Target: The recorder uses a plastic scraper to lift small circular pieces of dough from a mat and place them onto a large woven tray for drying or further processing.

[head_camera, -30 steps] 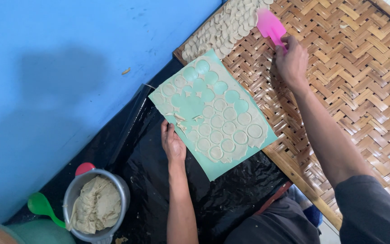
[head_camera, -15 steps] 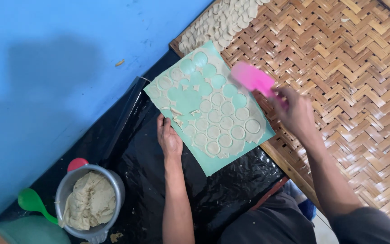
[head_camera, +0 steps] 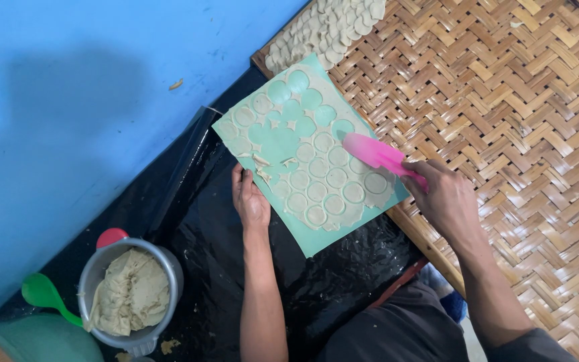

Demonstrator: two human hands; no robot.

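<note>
Head view: left hand (head_camera: 250, 201) lies flat, fingers spread, pinning the green mat (head_camera: 309, 157) of cut dough rounds (head_camera: 316, 191) on the black sheet (head_camera: 330, 281), seemingly steadying it, while right hand (head_camera: 447, 201) grips a pink scraper (head_camera: 373, 153), blade angled onto the rounds.

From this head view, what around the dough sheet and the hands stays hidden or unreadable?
- Pink scraper: its handle end is covered by the right hand.
- Left hand: fingertips on the green mat; whether they press is unreadable.
- Dough pot: depth hidden by dough.
- Green spoon: its handle passes behind the pot.
</note>
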